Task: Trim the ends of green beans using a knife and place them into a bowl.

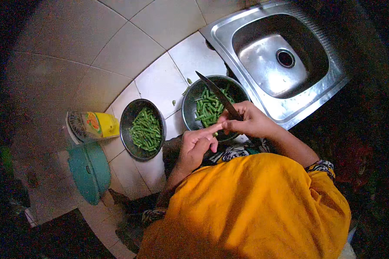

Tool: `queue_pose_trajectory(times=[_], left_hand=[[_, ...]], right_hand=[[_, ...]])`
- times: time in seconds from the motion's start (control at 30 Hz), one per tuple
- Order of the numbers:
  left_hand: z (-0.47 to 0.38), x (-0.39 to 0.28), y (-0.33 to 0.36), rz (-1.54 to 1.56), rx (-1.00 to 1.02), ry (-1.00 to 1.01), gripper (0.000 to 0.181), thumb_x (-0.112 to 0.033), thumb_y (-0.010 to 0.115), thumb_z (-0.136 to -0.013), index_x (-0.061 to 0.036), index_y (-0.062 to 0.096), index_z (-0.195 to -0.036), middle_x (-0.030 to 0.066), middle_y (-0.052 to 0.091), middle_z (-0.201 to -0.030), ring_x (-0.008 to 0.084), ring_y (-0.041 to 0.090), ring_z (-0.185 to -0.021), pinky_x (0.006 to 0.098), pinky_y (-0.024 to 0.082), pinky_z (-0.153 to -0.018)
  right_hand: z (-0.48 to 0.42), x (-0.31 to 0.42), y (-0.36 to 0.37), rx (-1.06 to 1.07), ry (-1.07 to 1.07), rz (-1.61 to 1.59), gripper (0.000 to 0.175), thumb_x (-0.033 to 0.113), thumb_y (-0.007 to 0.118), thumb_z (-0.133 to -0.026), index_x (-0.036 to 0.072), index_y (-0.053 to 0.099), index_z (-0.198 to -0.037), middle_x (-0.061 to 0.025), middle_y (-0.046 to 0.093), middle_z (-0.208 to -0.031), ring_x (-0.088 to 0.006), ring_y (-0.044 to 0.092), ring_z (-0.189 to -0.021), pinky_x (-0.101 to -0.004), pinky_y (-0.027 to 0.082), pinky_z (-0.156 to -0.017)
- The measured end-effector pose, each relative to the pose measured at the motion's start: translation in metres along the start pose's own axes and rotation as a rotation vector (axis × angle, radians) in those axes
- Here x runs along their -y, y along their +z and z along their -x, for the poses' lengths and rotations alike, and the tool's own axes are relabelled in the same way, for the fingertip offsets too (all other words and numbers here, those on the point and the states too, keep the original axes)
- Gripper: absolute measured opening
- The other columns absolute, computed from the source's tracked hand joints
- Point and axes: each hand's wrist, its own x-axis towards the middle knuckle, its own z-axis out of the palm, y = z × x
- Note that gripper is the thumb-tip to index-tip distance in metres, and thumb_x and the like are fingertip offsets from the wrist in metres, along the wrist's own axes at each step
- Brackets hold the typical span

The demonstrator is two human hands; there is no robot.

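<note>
A kitchen knife (220, 96) with a long dark blade is gripped in my right hand (248, 119). Its tip points up and away over the near bowl. My left hand (197, 142) meets the right one at the fingertips, above the bowl's front rim. Between its fingers shows the small end of a green bean (215, 134); most of the bean is hidden. Below both hands stands a round metal bowl (189, 113) with cut green bean pieces (209, 108) in it.
Left of the hands, a second dark bowl (125, 129) holds more cut green beans (146, 129). Beyond it are a yellow printed packet (108, 124) and a teal plastic container (90, 171). A steel sink (262, 108) adjoins at right. Bean scraps (174, 102) lie on the white tiled counter (159, 77).
</note>
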Motion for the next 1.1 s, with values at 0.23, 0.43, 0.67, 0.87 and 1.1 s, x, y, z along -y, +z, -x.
queue_pose_trajectory(times=[0.23,0.43,0.67,0.87,1.1], left_hand=[[0.000,-0.006,0.004,-0.073,0.012,-0.075,0.050,-0.031,0.043,-0.083,0.0017,0.052,-0.119,-0.0042,0.039,-0.055,0.0066,0.038,-0.049,0.0198,0.029,-0.047],[0.002,-0.005,-0.001,-0.116,0.049,-0.078,0.051,-0.033,0.044,-0.084,0.0022,0.050,-0.120,-0.0052,0.036,-0.054,0.0069,0.039,-0.049,0.0201,0.031,-0.048],[0.003,0.004,-0.001,-0.010,0.043,-0.053,0.054,-0.035,0.043,-0.085,0.0055,0.048,-0.121,-0.0045,0.034,-0.055,0.0071,0.036,-0.048,0.0214,0.034,-0.050],[0.000,-0.014,-0.001,0.109,0.129,-0.241,0.060,-0.033,0.042,-0.081,0.0041,0.040,-0.128,0.0018,0.046,-0.056,0.0059,0.034,-0.046,0.0173,0.030,-0.045],[0.000,-0.034,-0.008,0.250,0.321,-0.320,0.067,-0.029,0.042,-0.079,0.0006,0.025,-0.136,0.0024,0.050,-0.060,0.0038,0.031,-0.048,0.0153,0.027,-0.047]], right_hand=[[-0.001,-0.006,0.005,-0.093,-0.035,0.163,0.013,0.008,0.067,-0.077,-0.001,0.061,-0.085,-0.0003,0.061,-0.076,-0.0058,0.053,-0.070,-0.0215,0.043,-0.065],[-0.001,-0.009,0.005,-0.090,0.051,0.139,0.011,0.007,0.067,-0.077,-0.001,0.061,-0.083,-0.0003,0.061,-0.074,-0.0058,0.053,-0.069,-0.0211,0.043,-0.064],[0.000,-0.009,0.004,-0.056,0.022,0.099,0.014,0.009,0.064,-0.079,-0.003,0.061,-0.085,-0.0016,0.061,-0.073,-0.0073,0.055,-0.066,-0.0216,0.044,-0.061],[0.002,-0.017,0.003,-0.089,-0.074,0.154,0.013,0.008,0.062,-0.079,-0.001,0.061,-0.089,-0.0002,0.060,-0.079,-0.0058,0.053,-0.074,-0.0217,0.044,-0.068],[0.006,-0.006,0.007,-0.074,-0.135,0.039,0.021,0.011,0.068,-0.076,0.000,0.060,-0.091,-0.0020,0.060,-0.084,-0.0096,0.055,-0.080,-0.0250,0.043,-0.074]])
